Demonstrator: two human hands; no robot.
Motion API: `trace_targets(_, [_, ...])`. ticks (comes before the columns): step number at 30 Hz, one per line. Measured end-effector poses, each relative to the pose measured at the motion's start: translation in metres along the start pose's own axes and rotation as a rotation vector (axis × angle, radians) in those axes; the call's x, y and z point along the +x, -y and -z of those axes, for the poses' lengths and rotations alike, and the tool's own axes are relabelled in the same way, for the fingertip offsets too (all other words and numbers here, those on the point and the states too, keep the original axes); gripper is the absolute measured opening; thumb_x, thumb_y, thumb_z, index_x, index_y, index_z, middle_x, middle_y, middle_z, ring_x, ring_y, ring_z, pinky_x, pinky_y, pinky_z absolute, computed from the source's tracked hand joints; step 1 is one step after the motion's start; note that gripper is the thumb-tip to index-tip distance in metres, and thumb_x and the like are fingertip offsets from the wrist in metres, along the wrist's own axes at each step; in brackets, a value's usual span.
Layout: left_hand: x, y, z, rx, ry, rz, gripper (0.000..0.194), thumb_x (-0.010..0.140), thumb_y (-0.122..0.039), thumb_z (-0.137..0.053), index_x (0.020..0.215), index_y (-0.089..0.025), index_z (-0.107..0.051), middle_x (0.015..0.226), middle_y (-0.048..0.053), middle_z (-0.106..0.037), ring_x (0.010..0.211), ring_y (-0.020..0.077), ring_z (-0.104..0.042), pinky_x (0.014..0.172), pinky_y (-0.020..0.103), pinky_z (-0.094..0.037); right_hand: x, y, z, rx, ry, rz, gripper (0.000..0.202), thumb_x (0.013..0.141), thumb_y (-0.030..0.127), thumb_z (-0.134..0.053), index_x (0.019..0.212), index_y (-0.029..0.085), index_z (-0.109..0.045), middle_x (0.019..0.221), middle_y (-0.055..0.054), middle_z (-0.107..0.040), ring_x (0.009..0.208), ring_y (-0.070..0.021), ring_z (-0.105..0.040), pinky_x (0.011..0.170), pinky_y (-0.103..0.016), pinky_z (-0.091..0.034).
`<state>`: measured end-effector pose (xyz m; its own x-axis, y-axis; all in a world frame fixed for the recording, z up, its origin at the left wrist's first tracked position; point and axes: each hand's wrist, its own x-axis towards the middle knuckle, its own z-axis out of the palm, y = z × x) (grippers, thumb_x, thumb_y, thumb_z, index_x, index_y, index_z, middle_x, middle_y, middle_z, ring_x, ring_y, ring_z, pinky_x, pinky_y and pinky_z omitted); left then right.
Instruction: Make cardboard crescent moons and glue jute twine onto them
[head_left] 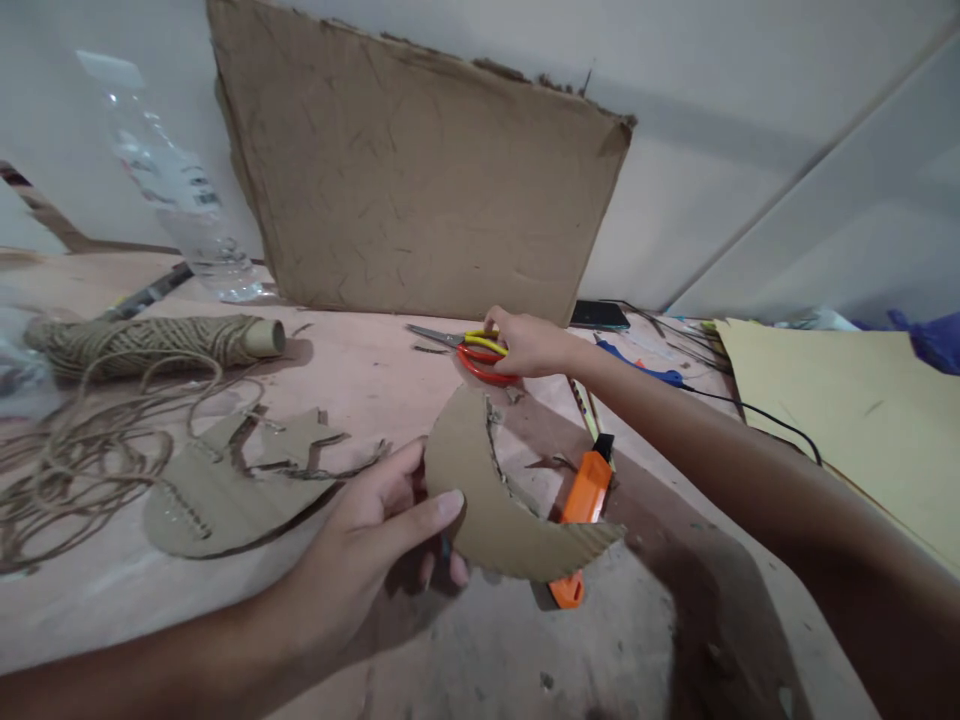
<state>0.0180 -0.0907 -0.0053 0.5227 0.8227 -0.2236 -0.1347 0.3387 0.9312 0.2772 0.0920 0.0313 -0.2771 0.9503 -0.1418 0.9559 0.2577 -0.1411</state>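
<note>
Nearest the camera, a cardboard crescent (466, 475) is held by the left hand (375, 525), thumb on its face, above the bench (349, 370). At far left, a twine roll (165, 342) is noted. Just beside it, a second crescent (232, 505) is laid, with a cardboard star (296, 437) in its hollow. Centrally, the scissors (459, 342) are touched at the handles by the right hand (534, 346); whether a firm grasp is taken cannot be told. Farther right, an orange cutter (589, 487) is partly hidden by the held crescent. The step in hand is judged to be handling of the scissors while the crescent is supported; for the next move, secure finger placement on the handles is considered necessary.
</note>
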Motion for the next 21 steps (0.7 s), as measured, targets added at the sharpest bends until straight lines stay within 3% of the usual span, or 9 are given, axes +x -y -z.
trace_targets(6, [-0.001, -0.001, 0.001, 0.037, -0.035, -0.010, 0.054, 0.098, -0.068, -0.097, 0.113, -0.021, -0.075, 0.069, 0.001, -0.077, 0.056, 0.0112, -0.063, 0.050, 0.014, -0.044, -0.042, -0.009, 0.000, 0.047, -0.033, -0.060, 0.049, 0.117, 0.044, -0.085, 0.158, 0.020, -0.073, 0.143, -0.012, -0.081, 0.120, -0.0288, -0.083, 0.106, -0.052, -0.074])
trace_targets(10, [-0.003, -0.001, 0.000, 0.052, -0.072, -0.039, 0.051, 0.098, -0.066, -0.096, 0.111, -0.022, -0.073, 0.070, 0.002, -0.079, 0.058, 0.0134, -0.068, 0.050, 0.015, -0.046, -0.071, -0.021, -0.005, 0.142, -0.083, -0.016, 0.052, 0.115, 0.045, -0.086, 0.158, 0.021, -0.071, 0.129, -0.008, -0.082, 0.108, -0.0261, -0.081, 0.101, -0.049, -0.072])
trace_targets(12, [-0.005, -0.001, -0.001, 0.067, -0.095, -0.063, 0.046, 0.097, -0.060, -0.096, 0.111, -0.022, -0.074, 0.073, 0.002, -0.080, 0.059, 0.0155, -0.073, 0.050, 0.016, -0.048, -0.078, -0.022, -0.009, 0.198, -0.114, 0.027, 0.052, 0.109, 0.036, -0.090, 0.154, 0.019, -0.071, 0.121, -0.007, -0.083, 0.103, -0.0262, -0.080, 0.098, -0.048, -0.070])
trace_targets(15, [-0.006, -0.001, -0.001, 0.134, -0.137, -0.136, 0.034, 0.097, -0.047, -0.099, 0.110, -0.023, -0.078, 0.082, 0.002, -0.085, 0.068, 0.0177, -0.080, 0.057, 0.019, -0.055, -0.089, -0.015, -0.012, 0.303, -0.223, 0.131, 0.045, 0.100, 0.023, -0.088, 0.143, 0.017, -0.074, 0.130, -0.014, -0.084, 0.117, -0.0316, -0.080, 0.105, -0.048, -0.065])
trace_targets(17, [-0.007, -0.001, 0.002, 0.242, -0.170, -0.255, 0.024, 0.100, -0.042, -0.098, 0.110, -0.024, -0.085, 0.092, 0.005, -0.089, 0.079, 0.0197, -0.084, 0.065, 0.022, -0.062, -0.105, -0.007, -0.008, 0.390, -0.289, 0.242, 0.027, 0.108, 0.030, -0.079, 0.132, 0.019, -0.077, 0.136, -0.016, -0.085, 0.124, -0.0318, -0.079, 0.108, -0.046, -0.062])
trace_targets(21, [-0.011, -0.004, 0.012, 0.399, -0.101, -0.497, 0.015, 0.098, -0.041, -0.102, 0.102, -0.029, -0.093, 0.109, 0.011, -0.094, 0.105, 0.0305, -0.090, 0.095, 0.037, -0.072, -0.155, 0.012, 0.014, 0.545, -0.249, 0.559, 0.024, 0.122, 0.045, -0.067, 0.116, 0.025, -0.079, 0.113, -0.005, -0.087, 0.102, -0.0210, -0.080, 0.093, -0.036, -0.062])
